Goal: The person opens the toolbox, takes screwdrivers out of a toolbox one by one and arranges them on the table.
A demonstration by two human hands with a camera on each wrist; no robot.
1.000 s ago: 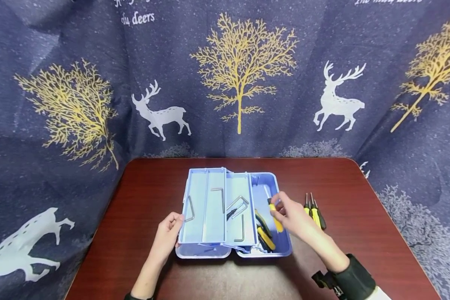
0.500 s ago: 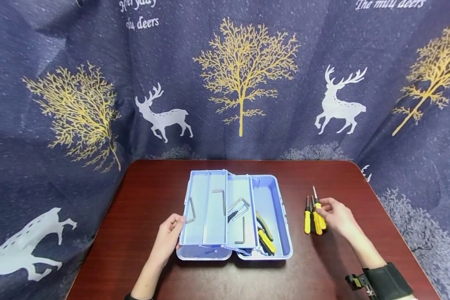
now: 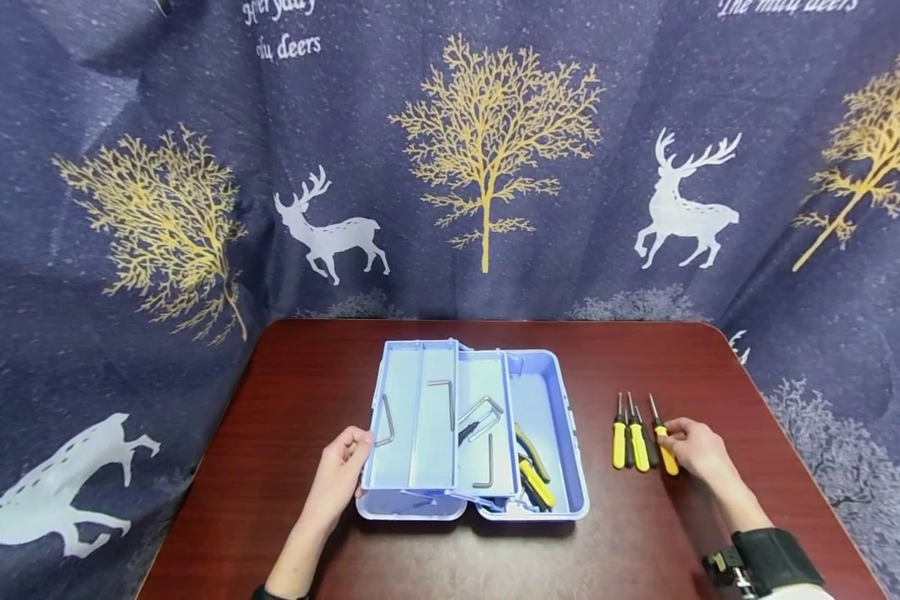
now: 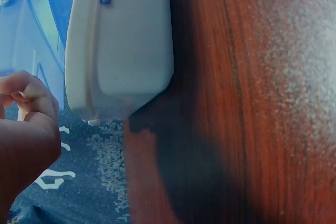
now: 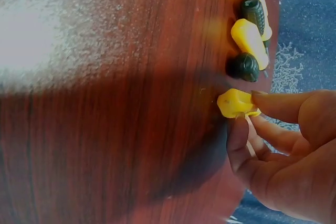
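Note:
My right hand (image 3: pixel 701 452) pinches the yellow handle of a screwdriver (image 3: pixel 669 461) between thumb and fingers, its shaft pointing to the back of the table. In the right wrist view the butt of that yellow handle (image 5: pixel 229 103) shows between the fingertips. Just left of it, more screwdrivers (image 3: pixel 640 450) with yellow and black handles lie side by side. My left hand (image 3: pixel 345 462) grips the left edge of the upper tray (image 3: pixel 399 367) of a light blue toolbox (image 3: pixel 531 400), which stands with its trays fanned out. In the left wrist view that hand (image 4: pixel 31 114) is partly cut off.
L-shaped hex keys (image 3: pixel 490 462) lie in the trays. Pliers with yellow and black handles (image 3: pixel 537 485) lie in the toolbox's deep bottom. A dark red table (image 3: pixel 307 367) carries everything, with a patterned blue cloth (image 3: pixel 195 67) hanging behind.
My right hand has carried the yellow screwdriver from the toolbox's bottom rightward to the table, over the other screwdrivers, to their right side. The left hand has stayed on the tray.

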